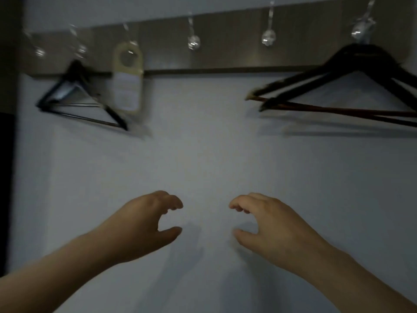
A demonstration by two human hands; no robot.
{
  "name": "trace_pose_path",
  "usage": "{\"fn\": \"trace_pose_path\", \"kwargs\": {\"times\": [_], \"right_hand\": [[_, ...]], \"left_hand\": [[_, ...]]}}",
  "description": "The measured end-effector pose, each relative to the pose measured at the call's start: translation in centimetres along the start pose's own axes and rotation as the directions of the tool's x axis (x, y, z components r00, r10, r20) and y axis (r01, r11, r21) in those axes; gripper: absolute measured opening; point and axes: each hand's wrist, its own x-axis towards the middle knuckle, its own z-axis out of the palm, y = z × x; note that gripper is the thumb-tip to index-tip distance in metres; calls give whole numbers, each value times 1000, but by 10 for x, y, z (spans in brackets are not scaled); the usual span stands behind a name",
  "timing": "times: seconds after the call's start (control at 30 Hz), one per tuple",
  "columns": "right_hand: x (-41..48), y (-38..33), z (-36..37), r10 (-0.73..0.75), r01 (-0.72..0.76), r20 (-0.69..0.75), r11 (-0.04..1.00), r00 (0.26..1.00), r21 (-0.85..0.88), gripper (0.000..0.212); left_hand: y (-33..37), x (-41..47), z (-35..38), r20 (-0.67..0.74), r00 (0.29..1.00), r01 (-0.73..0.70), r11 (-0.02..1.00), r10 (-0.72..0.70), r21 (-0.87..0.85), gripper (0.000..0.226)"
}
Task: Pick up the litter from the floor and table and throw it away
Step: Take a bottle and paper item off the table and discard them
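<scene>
My left hand (144, 224) and my right hand (268, 224) are raised side by side in front of a pale wall (207, 154). Both hold nothing, with fingers loosely curled and thumbs apart from the fingers. A gap of bare wall lies between them. No litter, floor, table or bin shows in this view. The picture is dim and blurred.
A grey rail (203, 46) with several clear hooks runs across the wall above. A black hanger (79, 105) and a pale door tag (127, 77) hang at the left. Dark wooden hangers (361, 86) hang at the right. A dark edge (6, 132) borders the left.
</scene>
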Motion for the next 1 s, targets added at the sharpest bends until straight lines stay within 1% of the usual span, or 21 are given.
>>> {"fn": "trace_pose_path", "kwargs": {"times": [0.1, 0.23, 0.37, 0.43, 0.57, 0.73, 1.0], "right_hand": [[38, -53, 18, -115, 116, -25, 992, 993, 52, 40], [86, -140, 40, -258, 266, -79, 957, 963, 119, 40], [122, -243, 63, -368, 384, -112, 897, 923, 218, 40], [137, -294, 74, -419, 436, -123, 862, 900, 257, 41], [162, -388, 91, -501, 521, -151, 791, 852, 320, 43], [191, -485, 112, -582, 596, -166, 707, 796, 380, 43], [252, -592, 157, -677, 690, -222, 571, 702, 445, 44]], "left_hand": [[-50, -36, -31, -23, 996, 86, 993, -85, 78, 44], [-114, -99, -80, -44, 981, 195, 971, -191, 136, 43], [-177, -169, -138, -69, 951, 311, 928, -303, 206, 50], [-204, -204, -166, -81, 930, 368, 899, -359, 236, 48], [-252, -271, -211, -90, 894, 444, 841, -439, 310, 46], [-300, -337, -254, -114, 818, 566, 754, -564, 331, 47], [-367, -393, -282, -203, 719, 682, 619, -665, 390, 47]]}}
